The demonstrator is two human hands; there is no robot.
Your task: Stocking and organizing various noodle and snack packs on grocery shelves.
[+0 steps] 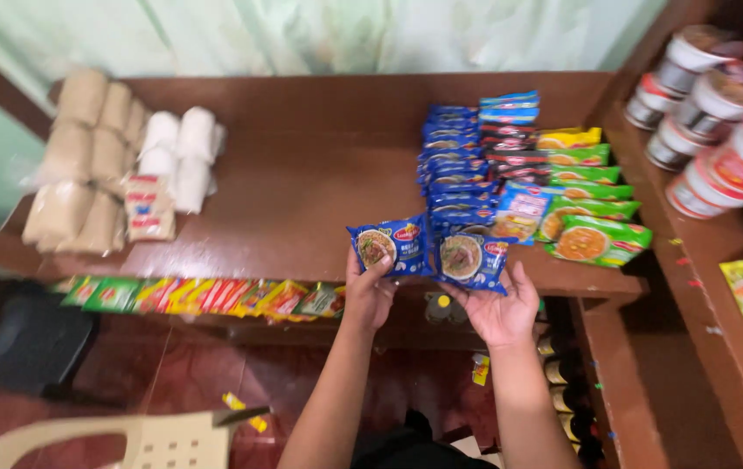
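A: What lies on the brown shelf [302, 174]?
B: Brown sacks [80, 165] and white sacks [178, 152] at left; green noodle packets [593, 204] at right.
A: Elsewhere?
B: Cup containers [714, 113] on the right shelf; sachet strips [206, 295] along the front edge; a plastic chair [111, 441] below.

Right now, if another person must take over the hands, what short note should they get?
Left hand: holds one blue noodle packet by its lower edge, above the front of the brown counter.
Right hand: holds a second blue packet, palm up.
Done: a row of blue packets already lies overlapped on the counter, with a row of green packets beside it on the right.
Left: the two held packets are not yet set down; they are just in front of the blue row.
Also present: cup noodles on the right shelf, bagged goods on the left.
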